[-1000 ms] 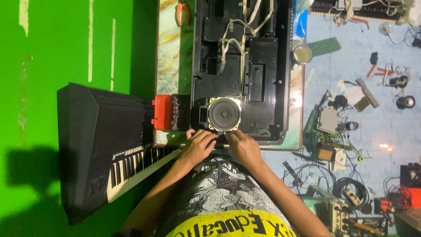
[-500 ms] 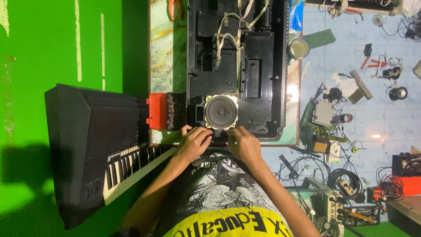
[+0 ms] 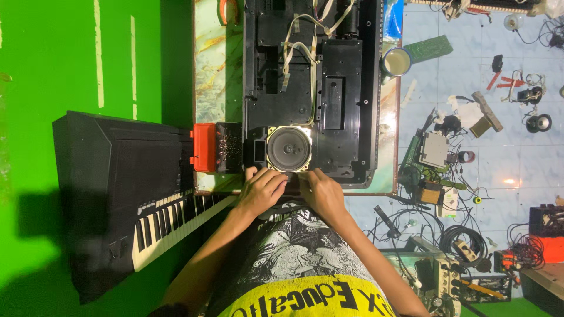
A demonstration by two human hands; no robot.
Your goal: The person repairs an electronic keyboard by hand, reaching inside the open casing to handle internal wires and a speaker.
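A black opened keyboard casing (image 3: pixel 346 105) lies lengthwise on a marbled table (image 3: pixel 211 64), with ribbon cables (image 3: pixel 302 41) inside. A round grey speaker (image 3: pixel 288 148) sits at its near end. My left hand (image 3: pixel 262 191) and my right hand (image 3: pixel 324 194) lie side by side on the casing's near edge, just below the speaker. Their fingers are curled over that edge. What is under the fingers is hidden.
A red and black box (image 3: pixel 207 147) stands left of the speaker. A black keyboard with white keys (image 3: pixel 126 194) leans at the left by a green wall. A white cup (image 3: pixel 396 61) sits at the table's right edge. Cables, tools and circuit parts (image 3: pixel 446 158) litter the tiled floor.
My view has shifted slightly. Both hands stay at the casing's near edge below the speaker, with only small finger movement.
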